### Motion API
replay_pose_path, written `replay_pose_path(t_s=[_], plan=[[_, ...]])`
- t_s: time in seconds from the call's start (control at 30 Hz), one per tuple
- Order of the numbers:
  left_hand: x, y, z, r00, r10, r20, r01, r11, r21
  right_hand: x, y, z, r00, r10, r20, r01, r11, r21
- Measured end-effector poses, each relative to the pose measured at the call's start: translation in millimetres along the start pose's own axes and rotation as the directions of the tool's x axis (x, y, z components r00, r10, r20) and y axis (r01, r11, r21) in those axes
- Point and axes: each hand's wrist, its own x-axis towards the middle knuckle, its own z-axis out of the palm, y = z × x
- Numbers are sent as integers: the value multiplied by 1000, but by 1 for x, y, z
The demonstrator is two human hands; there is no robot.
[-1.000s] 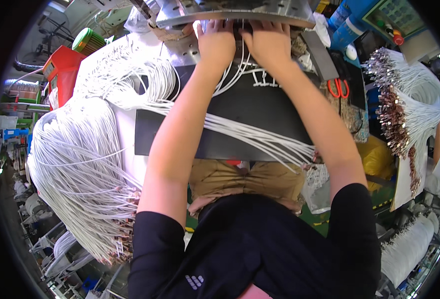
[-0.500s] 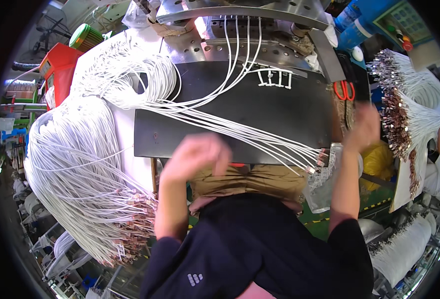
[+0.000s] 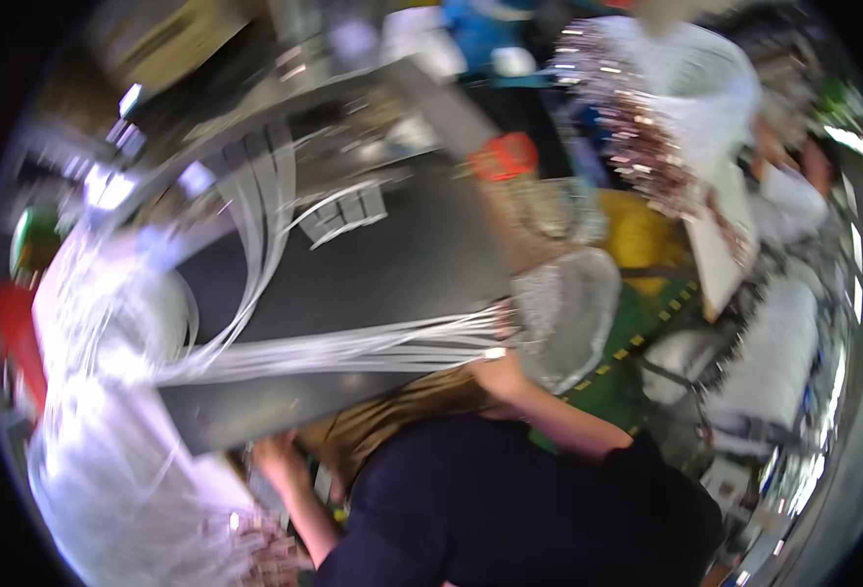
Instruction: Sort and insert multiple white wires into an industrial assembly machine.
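The whole view is smeared by motion. A bundle of white cables (image 3: 353,350) lies across the black work surface (image 3: 392,254), its connector ends at the right edge. My right hand (image 3: 498,374) is at those ends, touching or just beside them; blur hides whether its fingers close on any. At the near left edge of the work surface is my left hand (image 3: 277,458), its fingers too blurred to read. Several cables curve up to the metal machine (image 3: 353,127) at the far side. A white ladder-shaped plastic piece (image 3: 343,213) rests beyond the bundle.
Large heaps of white cables (image 3: 109,489) fill the left side. Red-handled scissors (image 3: 505,157) lie past the far right corner. Clear plastic bags (image 3: 573,313) and a yellow bag (image 3: 637,230) are to the right, near another hanging cable bundle (image 3: 690,73).
The view has swung to the right and tilted. My right hand has come down to the cable ends; my left hand has dropped from above the surface to its near left edge.
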Motion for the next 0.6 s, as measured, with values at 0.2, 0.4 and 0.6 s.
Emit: replay_pose_path(t_s=[0.2,0.4,0.6], plan=[[16,16,25,999,-33,29,36,995,-96,28,36,-3,975,-218,-36,216,975,-57],[2,37,37,996,-83,26,86,986,-144,28,38,1,886,-455,-90,457,889,5],[-19,51,69,985,-163,-61,145,963,-227,29,48,11,896,-411,-169,412,911,-30]])
